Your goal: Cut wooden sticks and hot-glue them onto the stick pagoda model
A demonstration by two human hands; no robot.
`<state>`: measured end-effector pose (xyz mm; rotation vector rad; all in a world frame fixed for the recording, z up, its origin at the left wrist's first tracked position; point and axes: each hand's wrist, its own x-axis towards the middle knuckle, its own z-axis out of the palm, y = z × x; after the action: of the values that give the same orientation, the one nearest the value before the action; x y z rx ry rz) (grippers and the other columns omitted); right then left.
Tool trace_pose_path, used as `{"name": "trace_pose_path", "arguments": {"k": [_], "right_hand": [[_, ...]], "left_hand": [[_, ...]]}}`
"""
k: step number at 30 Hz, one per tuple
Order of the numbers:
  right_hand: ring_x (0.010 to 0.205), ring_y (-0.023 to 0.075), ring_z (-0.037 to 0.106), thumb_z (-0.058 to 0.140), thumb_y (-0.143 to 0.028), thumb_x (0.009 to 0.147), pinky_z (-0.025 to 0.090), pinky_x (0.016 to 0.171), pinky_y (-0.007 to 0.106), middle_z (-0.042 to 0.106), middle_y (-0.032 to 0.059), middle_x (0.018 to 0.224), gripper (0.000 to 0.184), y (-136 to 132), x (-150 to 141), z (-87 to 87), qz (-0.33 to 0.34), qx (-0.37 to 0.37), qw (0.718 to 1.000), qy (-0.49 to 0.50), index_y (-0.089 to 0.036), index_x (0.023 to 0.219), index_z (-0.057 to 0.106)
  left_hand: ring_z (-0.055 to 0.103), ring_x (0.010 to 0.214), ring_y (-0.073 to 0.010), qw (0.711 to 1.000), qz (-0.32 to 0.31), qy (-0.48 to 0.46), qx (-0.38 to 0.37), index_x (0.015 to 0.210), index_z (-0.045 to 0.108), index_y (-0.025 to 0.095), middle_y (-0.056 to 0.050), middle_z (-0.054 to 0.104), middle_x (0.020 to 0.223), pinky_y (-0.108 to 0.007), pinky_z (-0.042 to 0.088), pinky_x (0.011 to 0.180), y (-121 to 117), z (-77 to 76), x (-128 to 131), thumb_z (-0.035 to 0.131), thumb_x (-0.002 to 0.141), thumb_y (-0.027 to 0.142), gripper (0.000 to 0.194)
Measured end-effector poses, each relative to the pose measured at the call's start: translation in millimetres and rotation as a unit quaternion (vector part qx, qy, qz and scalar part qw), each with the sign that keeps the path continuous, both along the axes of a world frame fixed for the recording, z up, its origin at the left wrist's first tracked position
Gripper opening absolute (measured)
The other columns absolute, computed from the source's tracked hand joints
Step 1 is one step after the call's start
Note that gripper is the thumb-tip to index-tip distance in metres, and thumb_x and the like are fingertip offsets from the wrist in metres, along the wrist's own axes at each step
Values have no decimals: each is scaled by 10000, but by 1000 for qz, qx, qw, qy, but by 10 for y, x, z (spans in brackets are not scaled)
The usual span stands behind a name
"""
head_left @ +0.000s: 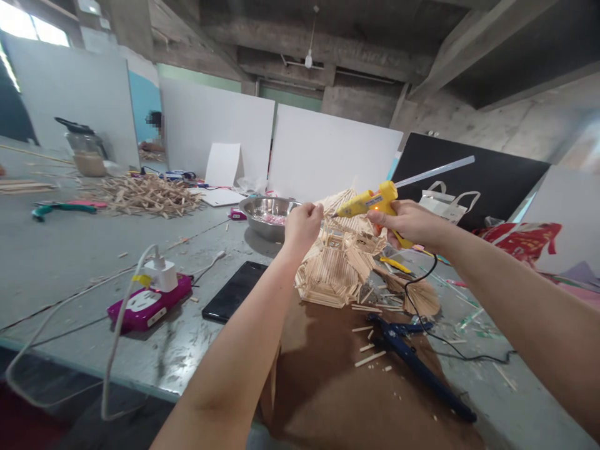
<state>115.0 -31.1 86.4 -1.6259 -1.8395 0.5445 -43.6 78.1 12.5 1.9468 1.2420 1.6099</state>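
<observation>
My right hand [407, 224] is closed round the handle of a yellow hot glue gun [370, 201]. A clear glue stick [435, 172] juts from the gun's back, and its nozzle points left, close to my left hand [304, 226]. The fingers of that left hand are pinched together; what they hold, if anything, is too small to make out. Below and behind both hands stands a model built of thin wooden sticks [335, 269], on a brown board [328, 369].
Dark blue cutters [417, 362] lie among loose stick pieces on the board. Left of it are a black phone [237, 290], a purple power strip [152, 303] with white cables and a metal bowl [267, 219]. A wood-strip pile [145, 194] lies farther back. A person sits in the far background.
</observation>
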Motion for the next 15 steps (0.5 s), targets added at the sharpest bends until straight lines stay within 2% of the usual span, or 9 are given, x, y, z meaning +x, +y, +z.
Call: {"name": "trace_pose_path", "arguments": {"k": [7, 15], "right_hand": [[262, 47, 346, 480, -471, 732, 281, 268, 186, 419, -34, 357, 332, 24, 17, -15, -2, 8, 1000, -19, -151, 650, 511], [305, 50, 400, 509, -435, 730, 335, 308, 201, 512, 3, 499, 287, 68, 24, -28, -5, 20, 1000, 3, -160, 646, 497]], "left_hand": [[436, 510, -108, 1000, 2, 9, -2, 581, 545, 159, -1, 487, 507, -220, 312, 493, -9, 7, 2, 337, 733, 413, 362], [433, 513, -110, 1000, 18, 25, -2, 578, 551, 165, 5, 481, 499, -225, 296, 499, -42, 25, -12, 337, 732, 414, 362]]}}
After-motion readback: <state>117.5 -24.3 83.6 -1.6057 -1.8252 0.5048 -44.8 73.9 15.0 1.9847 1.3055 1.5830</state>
